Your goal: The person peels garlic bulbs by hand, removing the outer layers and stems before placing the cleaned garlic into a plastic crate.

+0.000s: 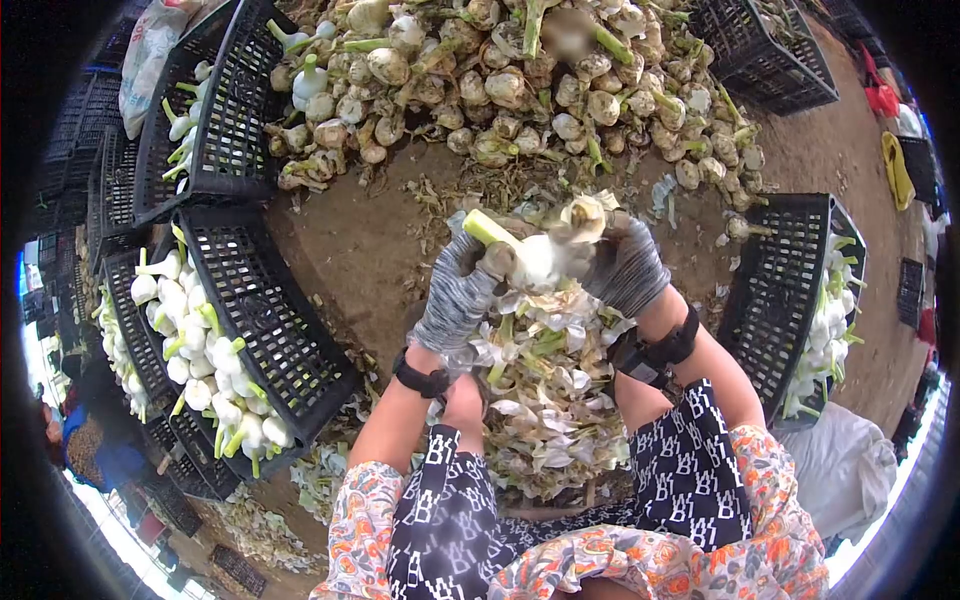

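A garlic bulb, white with a cut green stem, is held up in front of me between both hands. My left hand, in a grey knitted glove, is closed around the stem side of the bulb. My gloved right hand is closed at the bulb's other side, on loose dry garlic skin that sticks up there. Its fingertips are blurred and partly hidden. Beneath the hands, between my knees, lies a heap of peeled garlic skins.
A large pile of dirty garlic covers the ground ahead. Black plastic crates of clean white garlic stand at my left, with another crate at my right. One more crate sits far right. A white sack lies behind the right crate.
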A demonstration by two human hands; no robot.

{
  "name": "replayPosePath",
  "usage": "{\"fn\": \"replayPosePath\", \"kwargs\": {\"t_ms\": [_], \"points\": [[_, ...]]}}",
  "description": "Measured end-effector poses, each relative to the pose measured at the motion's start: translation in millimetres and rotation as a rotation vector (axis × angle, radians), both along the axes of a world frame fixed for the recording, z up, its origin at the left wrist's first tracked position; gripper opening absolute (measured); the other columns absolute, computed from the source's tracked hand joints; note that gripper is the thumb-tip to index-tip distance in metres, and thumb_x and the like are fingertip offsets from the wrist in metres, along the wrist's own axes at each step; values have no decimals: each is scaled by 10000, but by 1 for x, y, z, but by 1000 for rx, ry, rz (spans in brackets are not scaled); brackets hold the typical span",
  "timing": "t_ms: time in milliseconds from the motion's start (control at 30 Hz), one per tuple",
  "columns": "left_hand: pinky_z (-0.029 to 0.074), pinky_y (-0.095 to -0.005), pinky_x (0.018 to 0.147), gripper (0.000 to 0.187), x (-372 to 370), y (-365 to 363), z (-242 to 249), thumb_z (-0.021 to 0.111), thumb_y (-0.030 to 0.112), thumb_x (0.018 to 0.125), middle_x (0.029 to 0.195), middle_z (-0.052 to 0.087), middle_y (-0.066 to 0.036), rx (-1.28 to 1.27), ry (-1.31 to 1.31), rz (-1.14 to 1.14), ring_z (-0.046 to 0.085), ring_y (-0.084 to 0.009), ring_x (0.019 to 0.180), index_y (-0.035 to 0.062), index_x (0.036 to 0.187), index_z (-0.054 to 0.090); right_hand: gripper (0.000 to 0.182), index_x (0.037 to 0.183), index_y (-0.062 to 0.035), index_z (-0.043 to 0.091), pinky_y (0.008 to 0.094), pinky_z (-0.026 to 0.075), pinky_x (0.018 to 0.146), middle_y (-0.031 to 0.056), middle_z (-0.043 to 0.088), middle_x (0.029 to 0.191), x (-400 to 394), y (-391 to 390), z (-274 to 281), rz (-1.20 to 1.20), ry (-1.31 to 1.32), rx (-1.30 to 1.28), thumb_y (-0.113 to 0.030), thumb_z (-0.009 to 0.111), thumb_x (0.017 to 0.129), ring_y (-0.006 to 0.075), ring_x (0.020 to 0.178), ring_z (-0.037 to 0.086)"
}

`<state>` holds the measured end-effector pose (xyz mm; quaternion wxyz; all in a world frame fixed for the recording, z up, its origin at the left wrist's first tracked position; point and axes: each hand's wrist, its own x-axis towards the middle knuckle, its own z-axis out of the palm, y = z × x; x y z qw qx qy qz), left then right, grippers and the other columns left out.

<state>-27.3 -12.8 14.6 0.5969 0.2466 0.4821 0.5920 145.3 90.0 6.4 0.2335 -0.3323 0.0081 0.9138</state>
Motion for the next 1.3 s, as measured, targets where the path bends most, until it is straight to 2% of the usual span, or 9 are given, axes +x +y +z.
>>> {"fn": "replayPosePath", "kwargs": {"t_ms": [333, 500, 567, 633, 733, 800, 967, 1067, 1300], "points": [[488, -396, 851, 404, -8, -4, -35, 562, 301, 840, 1094, 567, -115, -87, -949, 149, 571, -251, 980, 22, 1127, 507, 290, 1036, -43, 538, 286, 468, 749, 82, 578, 940, 34, -21, 20, 331, -85, 269, -175, 574, 781, 181, 852, 562], [539, -293, 733, 370, -4, 0, -46, 558, 353, 847, 1043, 597, -83, -250, -752, 374, 595, -192, 930, 57, 1068, 540, 508, 1174, -7, 454, 294, 501, 677, 141, 543, 963, 68, 1, 33, 78, -160, 378, -313, 596, 794, 223, 864, 560], [542, -283, 709, 343, -10, -4, -60, 567, 353, 843, 994, 615, -70, -269, -699, 369, 609, -182, 885, 60, 1022, 551, 580, 1196, -12, 454, 295, 504, 678, 162, 557, 1039, 49, 23, 41, 586, -278, 667, -369, 626, 773, 227, 840, 582], [541, -252, 647, 305, -8, -4, -59, 591, 351, 830, 907, 633, -50, -309, -601, 404, 624, -159, 800, 72, 950, 562, 495, 1125, -89, 521, 332, 508, 688, 137, 562, 990, 41, 10, -3, 922, -1195, 1942, -334, 688, 728, 230, 815, 590], [518, -226, 590, 341, -4, -2, -38, 624, 370, 805, 895, 624, -45, -394, -368, 403, 604, -112, 734, 67, 952, 571, 502, 1089, -84, 528, 323, 495, 718, 146, 521, 1057, 9, -5, 16, 766, -1045, 1465, -308, 731, 688, 253, 859, 584], [482, -210, 527, 354, 5, 0, -37, 636, 377, 796, 825, 615, -25, -398, -257, 410, 574, -87, 655, 63, 948, 577, 410, 1024, -54, 532, 323, 494, 671, 128, 570, 931, -10, -25, 23, 367, -906, 1742, -226, 712, 698, 255, 774, 596], [367, -197, 406, 288, 8, -3, -18, 621, 333, 818, 615, 541, 21, -326, 154, 347, 475, -58, 477, 65, 913, 572, 193, 956, -51, 555, 312, 486, 653, 114, 605, 785, -9, -13, -10, 278, -878, 1561, -78, 574, 765, 224, 719, 600], [429, -212, 536, 255, 16, -5, -28, 649, 294, 807, 732, 577, 7, -281, 134, 362, 516, -56, 623, 64, 892, 577, 162, 939, -65, 576, 329, 482, 673, 121, 619, 755, 2, 8, -20, 420, -1087, 1399, -74, 536, 782, 255, 764, 614], [406, -208, 482, 235, 5, -13, -24, 618, 283, 823, 723, 551, 8, -228, 21, 313, 493, -63, 556, 74, 911, 554, 394, 1165, -72, 509, 373, 463, 815, 190, 490, 1175, 13, 7, -36, 490, -1181, 1837, -84, 577, 777, 316, 915, 579]]}}
